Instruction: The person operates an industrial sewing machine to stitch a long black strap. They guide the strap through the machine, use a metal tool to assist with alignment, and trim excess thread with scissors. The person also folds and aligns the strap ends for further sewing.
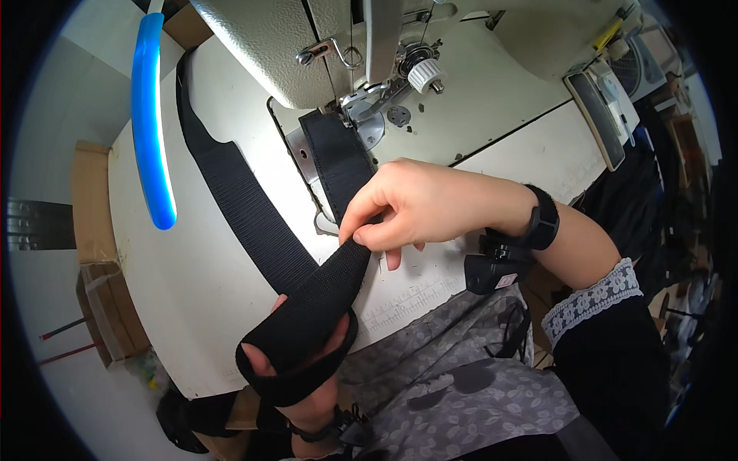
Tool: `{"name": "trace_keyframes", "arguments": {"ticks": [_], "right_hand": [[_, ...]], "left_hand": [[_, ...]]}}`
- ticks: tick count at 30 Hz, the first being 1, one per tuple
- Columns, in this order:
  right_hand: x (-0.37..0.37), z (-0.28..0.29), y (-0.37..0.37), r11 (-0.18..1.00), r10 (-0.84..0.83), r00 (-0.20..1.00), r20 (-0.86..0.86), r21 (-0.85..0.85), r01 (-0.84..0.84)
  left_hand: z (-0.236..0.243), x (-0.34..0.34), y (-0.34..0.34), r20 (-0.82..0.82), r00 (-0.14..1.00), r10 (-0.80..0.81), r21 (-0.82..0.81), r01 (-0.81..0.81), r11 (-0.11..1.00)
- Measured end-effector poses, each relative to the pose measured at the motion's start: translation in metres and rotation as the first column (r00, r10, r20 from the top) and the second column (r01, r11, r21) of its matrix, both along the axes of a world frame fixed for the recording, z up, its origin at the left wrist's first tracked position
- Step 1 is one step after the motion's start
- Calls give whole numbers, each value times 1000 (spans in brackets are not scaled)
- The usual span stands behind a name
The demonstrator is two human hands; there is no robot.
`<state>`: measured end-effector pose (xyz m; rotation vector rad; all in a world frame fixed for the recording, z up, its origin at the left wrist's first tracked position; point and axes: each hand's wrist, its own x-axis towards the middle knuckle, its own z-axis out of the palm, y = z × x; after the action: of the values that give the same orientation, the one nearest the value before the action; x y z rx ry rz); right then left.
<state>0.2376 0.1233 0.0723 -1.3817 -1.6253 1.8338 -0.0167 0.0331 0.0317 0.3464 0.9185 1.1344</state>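
My right hand, with a black band on the wrist, pinches a black woven strap between thumb and forefinger, just below the sewing machine's foot area. My left hand is lower down, wrapped in a loop of the same strap, its fingers partly hidden by it. A stitched black piece lies under the presser foot on the metal plate. A long black band runs over the white table to the left, passing beneath the part I hold.
A white sewing machine head spans the top. A blue-backed light bar hangs at upper left, cardboard beside the table. A flat dark-topped object sits at right, a black pedal-like fitting below the table edge, grey patterned cloth below.
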Motion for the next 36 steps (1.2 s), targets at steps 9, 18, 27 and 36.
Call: {"name": "trace_keyframes", "arguments": {"ticks": [9,18,27,36], "right_hand": [[10,-10,10,973,54,998,21,222,-57],[-8,-3,25,955,148,983,110,242,-170],[-9,-11,26,939,146,987,72,304,-161],[-4,-11,31,961,94,994,58,257,-106]], "left_hand": [[-14,-21,-4,270,961,64,44,-79,996],[65,-98,69,-991,132,3,103,760,642],[56,20,127,-899,19,-437,-135,939,318],[33,14,137,-537,364,-761,-163,840,517]]}}
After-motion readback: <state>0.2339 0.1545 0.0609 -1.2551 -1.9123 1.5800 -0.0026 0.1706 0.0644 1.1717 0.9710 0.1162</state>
